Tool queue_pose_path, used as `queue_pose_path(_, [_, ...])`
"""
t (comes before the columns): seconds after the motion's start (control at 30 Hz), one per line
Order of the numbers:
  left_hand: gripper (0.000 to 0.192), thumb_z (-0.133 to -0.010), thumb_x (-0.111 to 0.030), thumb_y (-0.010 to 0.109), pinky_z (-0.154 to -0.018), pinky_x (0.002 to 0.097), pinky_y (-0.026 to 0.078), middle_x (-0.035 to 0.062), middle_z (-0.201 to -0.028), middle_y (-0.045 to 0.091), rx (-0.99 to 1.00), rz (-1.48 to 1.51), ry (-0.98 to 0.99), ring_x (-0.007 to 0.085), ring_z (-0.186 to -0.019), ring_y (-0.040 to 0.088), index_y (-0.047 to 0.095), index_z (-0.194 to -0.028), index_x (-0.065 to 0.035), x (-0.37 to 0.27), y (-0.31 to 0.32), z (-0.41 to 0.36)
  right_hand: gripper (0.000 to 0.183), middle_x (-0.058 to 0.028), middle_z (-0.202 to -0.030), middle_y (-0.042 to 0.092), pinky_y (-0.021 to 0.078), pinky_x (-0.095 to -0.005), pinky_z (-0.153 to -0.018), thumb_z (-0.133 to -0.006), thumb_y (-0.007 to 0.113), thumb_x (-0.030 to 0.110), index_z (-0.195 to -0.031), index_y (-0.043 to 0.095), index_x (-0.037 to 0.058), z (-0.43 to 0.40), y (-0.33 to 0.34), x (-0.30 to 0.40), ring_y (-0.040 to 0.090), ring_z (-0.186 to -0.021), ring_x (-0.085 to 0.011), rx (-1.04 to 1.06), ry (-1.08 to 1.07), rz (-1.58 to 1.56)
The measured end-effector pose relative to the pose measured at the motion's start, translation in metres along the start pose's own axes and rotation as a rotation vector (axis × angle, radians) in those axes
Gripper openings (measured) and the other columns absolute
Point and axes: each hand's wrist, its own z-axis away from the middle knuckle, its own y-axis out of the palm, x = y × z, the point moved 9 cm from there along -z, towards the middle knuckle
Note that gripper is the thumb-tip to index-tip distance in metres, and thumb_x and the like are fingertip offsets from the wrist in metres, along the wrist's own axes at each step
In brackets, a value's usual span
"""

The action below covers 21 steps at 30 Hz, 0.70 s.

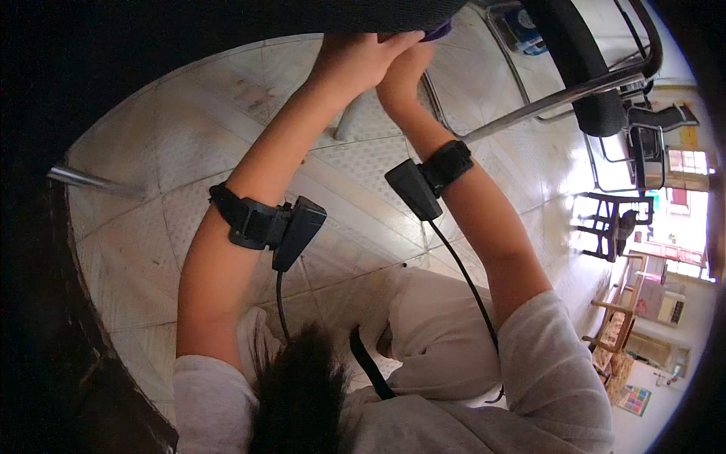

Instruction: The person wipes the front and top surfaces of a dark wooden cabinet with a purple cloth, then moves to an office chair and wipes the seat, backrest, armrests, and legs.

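My left hand (361, 63) and my right hand (409, 71) meet at the top, below the edge of a black woven-looking surface (317, 17). Beside them a small piece of purple fabric (438, 32) shows. A finger or thumb of my left hand reaches across in front of my right hand, close against the fabric. Most fingers of both hands are hidden, so their grip on it cannot be made out. Each forearm wears a black strap with a small box, the left box (300, 232) and the right box (413, 190), each trailing a cable.
A chrome tube frame (527, 108) with a black padded bar (584, 68) stands close on the right. Pale patterned floor tiles (198, 187) lie below. A dark stool (612, 224) and a wooden armchair (615, 326) stand farther off. A metal leg (91, 179) shows at left.
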Motion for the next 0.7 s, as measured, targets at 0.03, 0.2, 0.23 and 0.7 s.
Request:
queue_pose_path(0.03, [0.056, -0.077, -0.047, 0.059, -0.087, 0.0331, 0.039, 0.0135, -0.108, 0.058, 0.003, -0.004, 0.003, 0.0285, -0.101, 0.054, 0.054, -0.111, -0.0029, 0.004, -0.001, 0.002, 0.023, -0.0188, -0.085, 0.058, 0.0415, -0.0427, -0.065, -0.072, 0.059, 0.011, -0.091, 0.054, 0.0004, 0.009, 0.007, 0.003, 0.053, -0.078, -0.0396, 0.037, 0.014, -0.01])
queue_pose_path(0.2, [0.054, -0.073, -0.045, 0.064, -0.08, 0.0379, 0.043, 0.0159, -0.102, 0.06, 0.092, -0.035, -0.193, 0.0324, -0.093, 0.057, 0.056, -0.107, -0.0047, 0.006, 0.008, 0.004, 0.039, -0.0185, -0.094, 0.056, 0.0421, -0.0392, -0.075, -0.074, 0.064, 0.018, -0.105, 0.047, 0.0012, 0.133, 0.045, -0.055, 0.054, -0.086, -0.0356, 0.389, 0.57, -0.37])
queue_pose_path(0.23, [0.05, -0.074, -0.045, 0.063, -0.076, 0.0394, 0.044, 0.0164, -0.098, 0.06, 0.102, 0.012, -0.08, 0.0328, -0.087, 0.058, 0.057, -0.104, -0.0049, -0.021, 0.019, -0.015, 0.041, -0.0161, -0.095, 0.056, 0.0421, -0.0364, -0.078, -0.076, 0.064, 0.021, -0.108, 0.047, 0.0029, 0.159, 0.048, -0.094, 0.055, -0.09, -0.0306, 0.464, 0.452, -0.242])
queue_pose_path(0.7, [0.035, -0.087, -0.04, 0.042, -0.083, 0.0392, 0.042, 0.0199, -0.104, 0.058, 0.451, -0.224, -0.146, 0.0326, -0.096, 0.057, 0.047, -0.12, -0.0323, 0.066, 0.062, -0.014, 0.031, -0.0059, -0.098, 0.06, 0.044, -0.0292, -0.076, -0.081, 0.06, 0.016, -0.106, 0.052, 0.0003, 0.026, 0.013, -0.024, 0.055, -0.088, -0.0155, 0.442, 0.336, -0.506])
